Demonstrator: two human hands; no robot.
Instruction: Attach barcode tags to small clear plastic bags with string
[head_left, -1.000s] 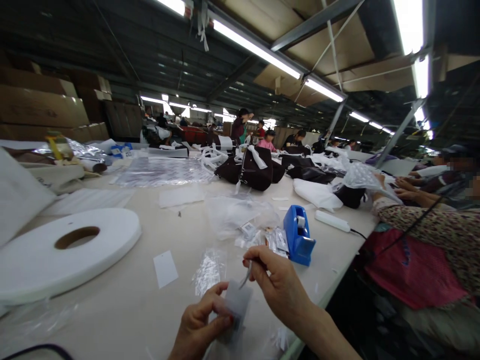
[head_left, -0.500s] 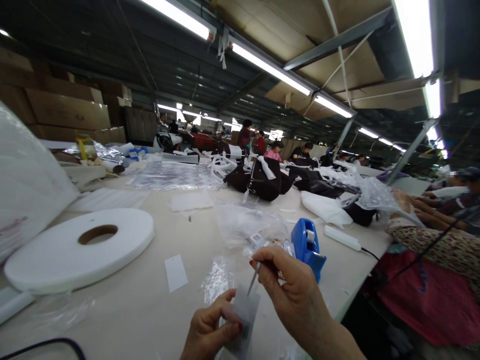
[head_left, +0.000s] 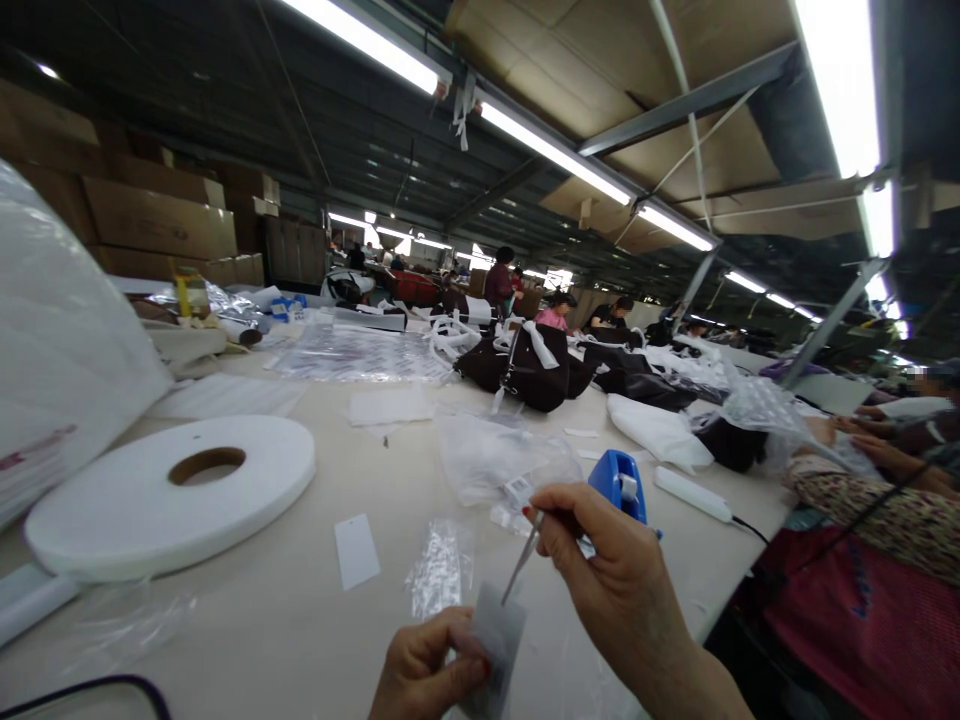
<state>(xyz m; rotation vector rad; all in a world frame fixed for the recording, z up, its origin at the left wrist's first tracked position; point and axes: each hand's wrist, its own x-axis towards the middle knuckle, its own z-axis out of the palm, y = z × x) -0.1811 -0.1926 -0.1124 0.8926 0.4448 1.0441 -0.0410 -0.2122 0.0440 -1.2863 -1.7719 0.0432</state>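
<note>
grey card tag (head_left: 496, 640) is pinched in my left hand (head_left: 431, 672), thumb + fingers closed on its lower edge, held up just in front of the near table (head_left: 262, 630) edge. my right hand (head_left: 611, 580) is closed on a thin metal pin (head_left: 523, 560), tip slanting down to the tag's top edge, touching or nearly so, can't tell which.

landmark = blue tape dispenser (head_left: 621, 484): my right hand sits just in front of it, tag a bit nearer me + to the left. clear plastic bags (head_left: 499, 455) lie left of the dispenser, a small white tag (head_left: 357, 551) further left, big white roll (head_left: 176, 490) well apart on that side. dark bags (head_left: 525, 365) behind it. a co-worker's patterned sleeve (head_left: 862, 500) off to its right.

to do this bit well, imo: keep the tag stiff w/ the left pinch, fingers clear of the top edge, bring the pin tip square to the spot, push slow so the card doesn't buckle.
</note>
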